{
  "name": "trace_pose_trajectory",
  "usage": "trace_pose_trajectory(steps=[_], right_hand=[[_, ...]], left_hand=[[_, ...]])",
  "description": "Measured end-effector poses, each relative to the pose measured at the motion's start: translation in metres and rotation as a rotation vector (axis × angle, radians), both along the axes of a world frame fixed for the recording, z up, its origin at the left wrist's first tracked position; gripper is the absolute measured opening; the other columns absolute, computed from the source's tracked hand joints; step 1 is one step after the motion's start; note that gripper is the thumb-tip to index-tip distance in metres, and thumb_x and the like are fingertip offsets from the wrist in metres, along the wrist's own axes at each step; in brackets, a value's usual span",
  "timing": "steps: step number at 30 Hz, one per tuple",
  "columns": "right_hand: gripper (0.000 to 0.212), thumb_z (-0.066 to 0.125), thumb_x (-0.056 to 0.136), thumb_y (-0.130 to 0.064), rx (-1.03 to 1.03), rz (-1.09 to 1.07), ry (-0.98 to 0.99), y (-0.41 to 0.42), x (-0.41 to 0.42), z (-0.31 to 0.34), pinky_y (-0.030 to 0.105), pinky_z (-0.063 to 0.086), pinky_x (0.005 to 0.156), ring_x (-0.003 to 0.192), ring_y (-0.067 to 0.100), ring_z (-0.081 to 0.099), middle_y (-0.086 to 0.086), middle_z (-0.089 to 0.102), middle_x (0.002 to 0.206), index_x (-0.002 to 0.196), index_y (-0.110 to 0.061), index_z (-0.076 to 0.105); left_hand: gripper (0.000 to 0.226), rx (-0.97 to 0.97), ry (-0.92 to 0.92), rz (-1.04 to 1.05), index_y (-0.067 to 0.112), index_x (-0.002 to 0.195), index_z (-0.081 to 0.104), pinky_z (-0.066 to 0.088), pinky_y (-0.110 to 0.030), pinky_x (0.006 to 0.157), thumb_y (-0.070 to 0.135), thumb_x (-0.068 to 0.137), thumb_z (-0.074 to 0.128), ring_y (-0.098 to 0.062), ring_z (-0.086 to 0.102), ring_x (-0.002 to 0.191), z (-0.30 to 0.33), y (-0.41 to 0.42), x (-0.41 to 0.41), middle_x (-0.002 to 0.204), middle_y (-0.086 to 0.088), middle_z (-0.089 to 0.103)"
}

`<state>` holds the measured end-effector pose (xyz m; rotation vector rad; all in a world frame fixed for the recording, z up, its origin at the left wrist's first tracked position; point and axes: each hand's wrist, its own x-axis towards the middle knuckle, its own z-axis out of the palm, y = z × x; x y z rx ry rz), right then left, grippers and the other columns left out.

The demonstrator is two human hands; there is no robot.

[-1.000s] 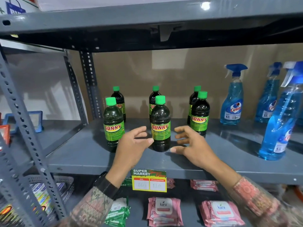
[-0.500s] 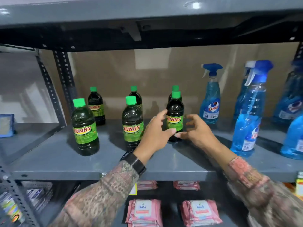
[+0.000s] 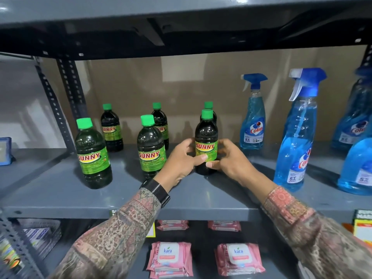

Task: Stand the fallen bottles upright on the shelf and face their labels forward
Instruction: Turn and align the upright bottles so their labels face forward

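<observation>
- While both hands wrap it, the grey metal shelf (image 3: 60, 190) carries every bottle upright; none lies on its side, so what remains looks like label facing.
- Right of the held bottle stand blue Colin spray bottles (image 3: 252, 125), well apart from it and out of the way.
- Left of the held bottle stand five more green-capped Sunny bottles (image 3: 91, 154), labels roughly forward.
- Held bottle: the front right Sunny bottle (image 3: 206, 137) stands on its base, label toward the camera. Full of dark liquid, it is probably moderately heavy, stiff plastic, smooth and somewhat slippery; gripping the label band low down should turn it without tipping.
- Left hand (image 3: 181, 160): fingers closed around the bottle's left side, thumb across the label.
- Right hand (image 3: 231, 160): fingers clasping the right side, thumb at the label's lower edge.
</observation>
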<state>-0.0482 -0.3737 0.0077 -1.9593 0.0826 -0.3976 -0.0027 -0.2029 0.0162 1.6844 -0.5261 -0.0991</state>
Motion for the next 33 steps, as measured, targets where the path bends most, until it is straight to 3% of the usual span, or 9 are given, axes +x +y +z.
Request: trace_pose_trajectory(steps=[4,7,12,15,19,23,26,29,33], right_hand=[[0.067,0.089,0.078,-0.005,-0.026,0.024,-0.012,0.001,-0.018,-0.005,0.048,0.054,0.105,0.114,0.016,0.069,-0.003,0.073,0.12,0.132,-0.025,0.056],[0.066,0.088,0.079,-0.004,-0.031,0.022,-0.023,0.004,-0.027,-0.007,0.047,0.055,0.105,0.114,0.014,0.068,-0.004,0.072,0.12,0.132,-0.026,0.055],[0.072,0.087,0.08,-0.002,-0.006,-0.002,-0.01,0.012,-0.036,-0.005,0.049,0.052,0.109,0.12,0.019,0.067,0.0,0.07,0.128,0.14,-0.024,0.054],[0.08,0.091,0.078,-0.015,-0.043,-0.112,-0.037,0.02,-0.049,-0.008,0.042,0.052,0.107,0.118,0.017,0.065,-0.003,0.067,0.129,0.146,-0.026,0.051],[0.045,0.087,0.082,-0.022,-0.212,-0.375,-0.308,0.051,-0.074,-0.02,0.031,0.053,0.083,0.096,0.007,0.063,-0.011,0.066,0.105,0.116,-0.032,0.059],[0.029,0.084,0.083,-0.015,-0.215,-0.223,-0.403,0.105,-0.079,-0.023,0.023,0.05,0.069,0.078,0.009,0.063,-0.011,0.067,0.085,0.094,-0.032,0.063],[0.024,0.085,0.082,-0.015,-0.236,-0.065,-0.414,0.164,-0.065,-0.022,0.019,0.05,0.066,0.076,0.01,0.065,-0.01,0.069,0.081,0.094,-0.028,0.068],[0.025,0.083,0.085,-0.012,-0.206,0.045,-0.359,0.213,-0.043,-0.02,0.021,0.051,0.068,0.077,0.01,0.064,-0.008,0.07,0.084,0.103,-0.024,0.07],[0.052,0.084,0.086,-0.013,-0.217,0.076,-0.287,0.262,-0.009,-0.009,0.028,0.054,0.088,0.098,0.012,0.065,-0.006,0.069,0.116,0.134,-0.021,0.062]], left_hand=[[0.042,0.003,0.005,-0.039,0.028,0.121,0.06,0.066,-0.041,0.081,0.005,0.09,0.077,-0.02,0.074,0.104,0.001,0.008,-0.016,0.123,0.002,0.071],[0.042,0.001,0.0,-0.05,0.031,0.118,0.059,0.064,-0.05,0.086,0.007,0.09,0.077,-0.022,0.074,0.106,0.0,0.012,-0.025,0.119,0.004,0.071],[0.053,0.005,-0.023,-0.037,0.026,0.135,0.055,0.061,-0.05,0.093,0.01,0.09,0.078,-0.021,0.074,0.108,0.001,0.013,-0.033,0.122,0.001,0.071],[0.062,0.017,-0.054,-0.032,0.026,0.143,0.053,0.058,-0.047,0.1,0.014,0.088,0.08,-0.018,0.073,0.111,-0.006,0.022,-0.038,0.127,0.003,0.071],[0.065,0.086,-0.139,0.038,0.036,0.144,0.055,0.057,-0.04,0.1,0.034,0.084,0.081,-0.006,0.067,0.115,-0.02,0.065,-0.048,0.131,0.008,0.066],[0.039,0.009,-0.202,0.132,0.046,0.119,0.069,0.057,-0.028,0.09,0.039,0.081,0.074,0.003,0.073,0.099,-0.023,0.127,-0.057,0.107,0.017,0.077],[0.022,-0.092,-0.232,0.29,0.041,0.106,0.075,0.06,-0.035,0.081,0.033,0.085,0.072,-0.007,0.076,0.085,-0.02,0.184,-0.055,0.093,0.014,0.079],[0.018,-0.176,-0.266,0.457,0.037,0.1,0.076,0.064,-0.048,0.078,0.022,0.092,0.07,-0.016,0.074,0.077,-0.018,0.228,-0.045,0.082,0.011,0.076],[0.026,-0.133,-0.331,0.566,0.04,0.108,0.068,0.06,-0.043,0.08,0.019,0.092,0.072,-0.011,0.067,0.082,-0.015,0.272,-0.016,0.092,0.01,0.07]])
